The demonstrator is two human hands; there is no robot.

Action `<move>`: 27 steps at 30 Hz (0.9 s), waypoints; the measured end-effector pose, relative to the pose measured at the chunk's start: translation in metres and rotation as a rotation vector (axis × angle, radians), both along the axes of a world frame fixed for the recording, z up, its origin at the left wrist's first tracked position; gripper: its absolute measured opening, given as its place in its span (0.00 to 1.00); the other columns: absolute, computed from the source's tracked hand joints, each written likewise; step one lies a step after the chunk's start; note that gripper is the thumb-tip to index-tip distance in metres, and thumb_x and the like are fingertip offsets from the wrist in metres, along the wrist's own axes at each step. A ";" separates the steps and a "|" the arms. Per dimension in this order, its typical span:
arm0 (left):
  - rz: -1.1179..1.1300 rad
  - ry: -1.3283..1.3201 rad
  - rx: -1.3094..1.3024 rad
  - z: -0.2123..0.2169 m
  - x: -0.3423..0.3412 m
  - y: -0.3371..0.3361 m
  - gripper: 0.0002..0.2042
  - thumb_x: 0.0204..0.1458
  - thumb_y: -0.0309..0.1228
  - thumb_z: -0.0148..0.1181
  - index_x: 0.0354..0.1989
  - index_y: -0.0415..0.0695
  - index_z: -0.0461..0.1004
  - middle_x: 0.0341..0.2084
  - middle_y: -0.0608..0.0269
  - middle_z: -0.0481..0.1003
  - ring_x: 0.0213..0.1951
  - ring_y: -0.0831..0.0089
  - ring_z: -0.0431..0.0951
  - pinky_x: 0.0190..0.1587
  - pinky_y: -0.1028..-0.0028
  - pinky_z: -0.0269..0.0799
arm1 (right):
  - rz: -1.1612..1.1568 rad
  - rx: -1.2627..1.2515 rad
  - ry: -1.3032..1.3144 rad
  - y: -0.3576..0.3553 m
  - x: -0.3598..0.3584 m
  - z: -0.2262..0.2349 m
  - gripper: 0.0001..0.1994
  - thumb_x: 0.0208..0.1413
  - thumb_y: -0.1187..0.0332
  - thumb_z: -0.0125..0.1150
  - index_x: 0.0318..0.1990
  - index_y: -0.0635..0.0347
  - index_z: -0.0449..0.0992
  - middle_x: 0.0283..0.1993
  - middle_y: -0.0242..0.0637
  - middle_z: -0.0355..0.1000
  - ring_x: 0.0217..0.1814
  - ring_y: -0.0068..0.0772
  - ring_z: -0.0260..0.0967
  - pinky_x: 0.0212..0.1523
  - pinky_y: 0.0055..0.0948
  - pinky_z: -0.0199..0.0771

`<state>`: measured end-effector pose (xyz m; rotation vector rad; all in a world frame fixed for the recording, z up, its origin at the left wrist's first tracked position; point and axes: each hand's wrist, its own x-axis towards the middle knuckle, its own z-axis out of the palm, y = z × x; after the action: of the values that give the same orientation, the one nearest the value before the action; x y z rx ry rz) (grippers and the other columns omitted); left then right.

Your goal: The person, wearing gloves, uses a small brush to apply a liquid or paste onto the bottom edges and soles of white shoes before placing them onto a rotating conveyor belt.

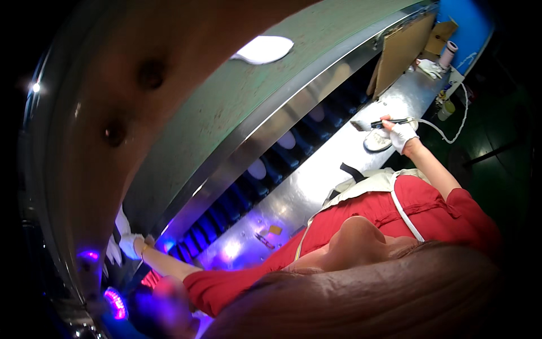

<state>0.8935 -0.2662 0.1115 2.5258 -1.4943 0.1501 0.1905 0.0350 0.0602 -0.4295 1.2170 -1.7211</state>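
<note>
My right hand point(402, 137), in a white glove with bare fingertips, is closed round a slim black pen-like tool point(389, 122). A white tube point(437, 131) runs off to the right beside the tool's rear end. Just below the tool, on the metal bench, lies an oval white shoe piece point(377, 140) with a dark rim. Far to the left, my white-gloved left hand point(131, 246) reaches beside the conveyor next to pale, elongated pieces point(122, 221). Its fingers blur into those pieces, so I cannot make out its grip.
A green conveyor belt point(226, 107) carries a white sole-shaped piece point(266, 50). Dark rollers point(271, 157) hold more pale ovals below the belt's metal edge. On the metal bench point(316, 152) lie pliers point(263, 240); cardboard point(403, 53) and a thread spool point(449, 53) stand farther right. A person point(164, 308) is at lower left.
</note>
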 end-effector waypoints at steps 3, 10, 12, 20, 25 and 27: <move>-0.020 -0.007 -0.004 0.000 -0.008 0.001 0.20 0.45 0.35 0.52 0.50 0.48 0.68 0.44 0.57 0.70 0.48 0.63 0.68 0.50 0.60 0.61 | -0.002 0.005 0.020 -0.002 -0.002 -0.007 0.10 0.48 0.72 0.62 0.39 0.61 0.73 0.35 0.32 0.71 0.36 0.23 0.68 0.40 0.20 0.68; -0.181 -0.059 -0.068 0.030 -0.062 0.001 0.19 0.45 0.32 0.52 0.50 0.46 0.68 0.43 0.56 0.71 0.46 0.64 0.70 0.49 0.64 0.64 | 0.052 0.039 -0.066 0.001 -0.015 -0.009 0.10 0.48 0.71 0.62 0.39 0.61 0.74 0.35 0.32 0.71 0.36 0.23 0.68 0.39 0.22 0.70; -0.242 -0.086 -0.098 0.050 -0.080 0.002 0.19 0.46 0.31 0.52 0.49 0.45 0.68 0.42 0.56 0.71 0.45 0.65 0.70 0.49 0.65 0.65 | 0.076 0.006 -0.073 -0.002 -0.020 -0.011 0.10 0.48 0.72 0.61 0.40 0.61 0.73 0.35 0.32 0.71 0.36 0.23 0.68 0.39 0.22 0.70; -0.553 -0.009 -0.181 0.082 -0.225 -0.006 0.19 0.46 0.27 0.53 0.49 0.43 0.68 0.40 0.55 0.72 0.43 0.67 0.72 0.47 0.70 0.67 | 0.237 0.000 -0.189 0.025 -0.080 -0.008 0.12 0.49 0.73 0.59 0.43 0.63 0.71 0.40 0.36 0.71 0.42 0.26 0.69 0.47 0.25 0.69; -0.680 0.238 -0.456 0.082 -0.286 0.008 0.20 0.43 0.29 0.59 0.48 0.46 0.69 0.40 0.52 0.70 0.41 0.60 0.72 0.47 0.67 0.67 | 0.240 -0.019 0.021 0.036 -0.117 -0.021 0.09 0.51 0.71 0.58 0.40 0.62 0.73 0.35 0.32 0.70 0.36 0.22 0.66 0.40 0.19 0.67; -0.437 0.055 -0.532 0.090 -0.353 0.020 0.24 0.41 0.33 0.62 0.51 0.48 0.66 0.46 0.50 0.66 0.47 0.57 0.68 0.50 0.64 0.65 | 0.143 -0.008 0.001 0.056 -0.155 -0.042 0.10 0.51 0.72 0.58 0.41 0.63 0.72 0.36 0.33 0.70 0.37 0.23 0.66 0.41 0.20 0.67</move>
<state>0.5403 -0.2465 0.2019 1.7449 -1.6714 0.3512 0.0357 0.0907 0.0177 -0.5100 1.1528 -1.6038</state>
